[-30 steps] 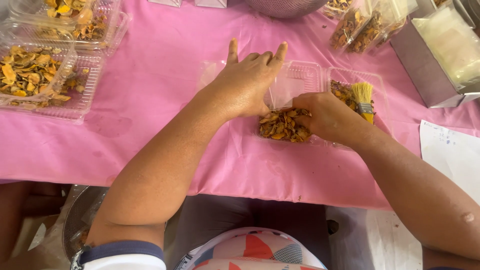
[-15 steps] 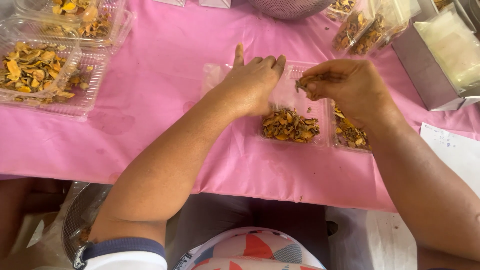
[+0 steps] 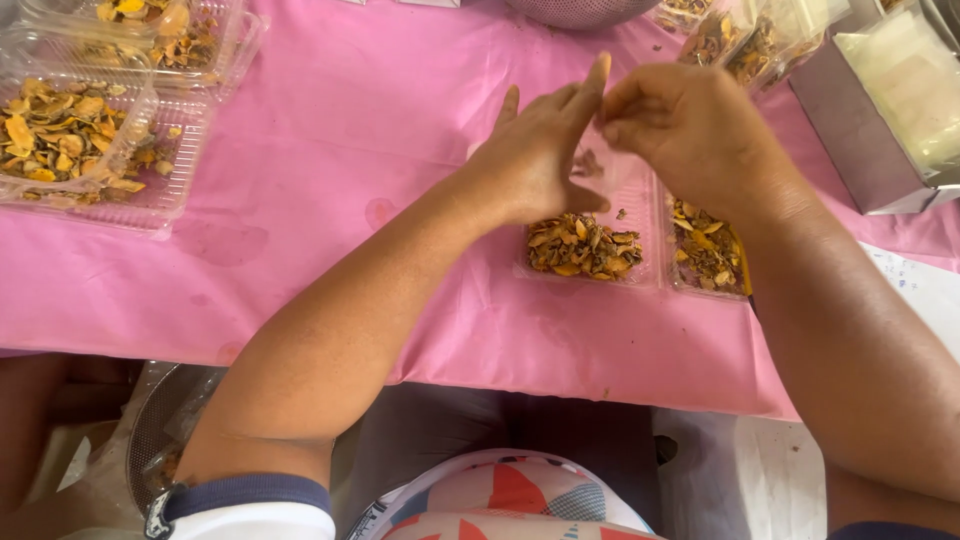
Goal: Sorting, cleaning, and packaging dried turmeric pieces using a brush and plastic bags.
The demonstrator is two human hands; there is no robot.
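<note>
A head-worn view looks down on a tabletop (image 3: 330, 150) covered in pink cloth; two bare forearms reach in from below. The left hand (image 3: 535, 150) is raised above a clear plastic clamshell box (image 3: 590, 245), its fingers stretched out and spread, nothing seen held in them. The right hand (image 3: 685, 125) is curled closed beside it, fingertips pinched and touching the left index finger; whether a pinch of flakes is gripped there cannot be told. The box lies open near the front edge of the tabletop; dried orange-brown flakes (image 3: 583, 247) fill one half and more show in the half under the right wrist.

The step in hand is judged to be portioning flakes into this box; the hands appear to be brushing or passing material between them just above it. The next move would call for a careful release over the box, so that flakes are not scattered on the cloth.

At far left, larger open trays of flakes (image 3: 70, 135) are partly cut off; filled bags (image 3: 745, 40) and a metal box (image 3: 880, 100) are cropped at upper right; a round vessel's rim at the top edge is hardly made out; the box's back half is hidden by the hands.
</note>
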